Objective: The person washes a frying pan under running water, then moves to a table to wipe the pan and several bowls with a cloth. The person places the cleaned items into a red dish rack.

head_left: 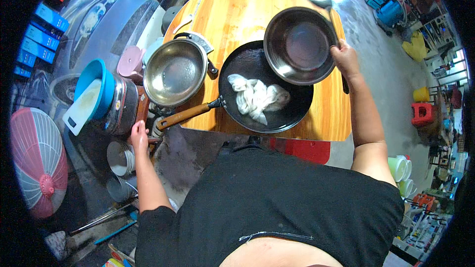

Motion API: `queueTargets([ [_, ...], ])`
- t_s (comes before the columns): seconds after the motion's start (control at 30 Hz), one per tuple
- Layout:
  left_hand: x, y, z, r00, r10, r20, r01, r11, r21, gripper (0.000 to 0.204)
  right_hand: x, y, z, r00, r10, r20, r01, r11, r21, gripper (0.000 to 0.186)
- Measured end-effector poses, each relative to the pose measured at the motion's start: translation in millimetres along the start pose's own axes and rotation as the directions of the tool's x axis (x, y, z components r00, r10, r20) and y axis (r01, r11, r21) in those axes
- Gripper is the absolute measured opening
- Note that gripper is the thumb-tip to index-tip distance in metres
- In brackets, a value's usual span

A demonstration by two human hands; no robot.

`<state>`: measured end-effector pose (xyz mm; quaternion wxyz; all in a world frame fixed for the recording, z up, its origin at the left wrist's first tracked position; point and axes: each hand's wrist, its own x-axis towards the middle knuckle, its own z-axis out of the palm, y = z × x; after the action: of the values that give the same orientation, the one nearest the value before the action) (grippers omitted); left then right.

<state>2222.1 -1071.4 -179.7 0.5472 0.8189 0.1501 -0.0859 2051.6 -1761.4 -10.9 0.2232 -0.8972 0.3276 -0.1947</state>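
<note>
My right hand (345, 59) grips the rim of a round, deep steel basin (300, 44), tilted above the table's right side. Below it, partly covered, a black frying pan (292, 109) rests on the round wooden table (222, 5). A crumpled wet white cloth (257, 96) lies inside the pan. The pan's brown wooden handle (185, 115) points left over the table edge. My left hand (140, 136) is beside that handle's end but apart from it, fingers curled together, with nothing visible in them. A steel pot (175, 72) sits tilted on the table's left side.
A dark-handled cleaver (205, 44) lies partly under the pot. A white spoon (183, 23) lies further back. On the left stand a blue basin (101, 86) holding a white cutting board (84, 106), a pink container (131, 60) and a pink fan (42, 165). A red stool (422, 113) stands at right.
</note>
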Motion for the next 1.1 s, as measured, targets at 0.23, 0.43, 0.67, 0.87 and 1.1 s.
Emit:
queueTargets([
  [0.23, 13.9, 9.9, 27.4, 0.999, -0.009, 0.053, 0.015, 0.995, -0.098, 0.035, -45.6, -69.2, 39.5, 0.972, -0.076, 0.221, 0.163, 0.899, -0.407, 0.030],
  [0.43, 26.6, -3.1, 21.2, 0.998, -0.049, 0.048, 0.055, 0.990, -0.130, 0.041, -63.1, -63.2, 55.7, 0.922, 0.088, 0.377, 0.041, 0.945, -0.323, 0.032],
  [0.67, 34.9, -8.8, 20.1, 0.978, -0.165, 0.130, 0.188, 0.964, -0.188, 0.045, -87.3, -21.0, 77.8, 0.709, 0.456, 0.537, -0.357, 0.890, -0.284, 0.030],
  [0.87, 47.0, 12.5, 28.6, 0.968, -0.136, 0.209, 0.165, 0.978, -0.127, 0.044, -99.8, -12.7, 94.7, 0.905, 0.278, 0.322, -0.057, 0.830, -0.555, 0.042],
  [1.1, 59.1, 26.1, 42.8, 0.952, -0.087, 0.293, 0.122, 0.987, -0.105, 0.043, -110.7, -13.5, 96.4, 0.934, 0.326, 0.145, -0.230, 0.862, -0.451, 0.056],
])
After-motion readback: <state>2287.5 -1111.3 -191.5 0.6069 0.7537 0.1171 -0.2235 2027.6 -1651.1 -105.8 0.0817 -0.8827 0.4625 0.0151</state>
